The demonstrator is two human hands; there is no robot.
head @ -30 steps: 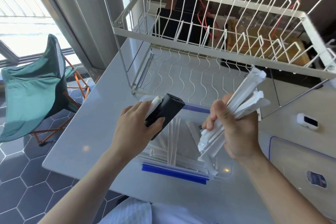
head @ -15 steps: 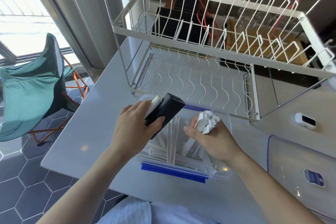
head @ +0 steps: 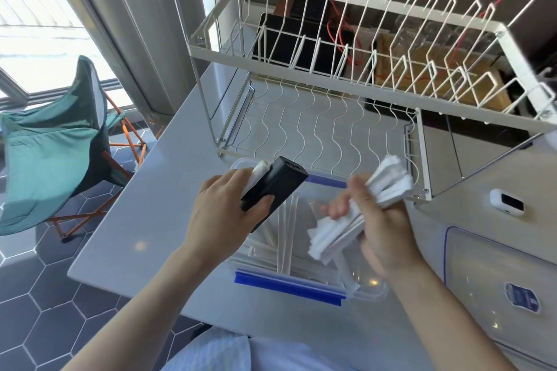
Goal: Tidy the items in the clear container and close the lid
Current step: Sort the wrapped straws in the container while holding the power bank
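Observation:
The clear container (head: 370, 291) with blue clips stands on the grey counter in front of me, its top uncovered. Several white paper-wrapped sticks (head: 284, 238) lie inside it. My left hand (head: 223, 217) grips a black power bank (head: 272, 188) together with a small white packet, held above the container's left side. My right hand (head: 376, 220) holds a bundle of white wrapped sticks (head: 358, 214) over the container's right half, tilted up to the right. The container's clear lid (head: 500, 280) with a blue label lies on the counter to the right.
A white wire dish rack (head: 331, 75) stands just behind the container, its lower frame close to my right hand. A small white device (head: 506, 202) sits at the right. The counter's left edge drops to a tiled floor with a green folding chair (head: 57, 141).
My right hand lowered the stick bundle into the container, then raised it a little and tilted it to the right. My left hand has kept still with the power bank.

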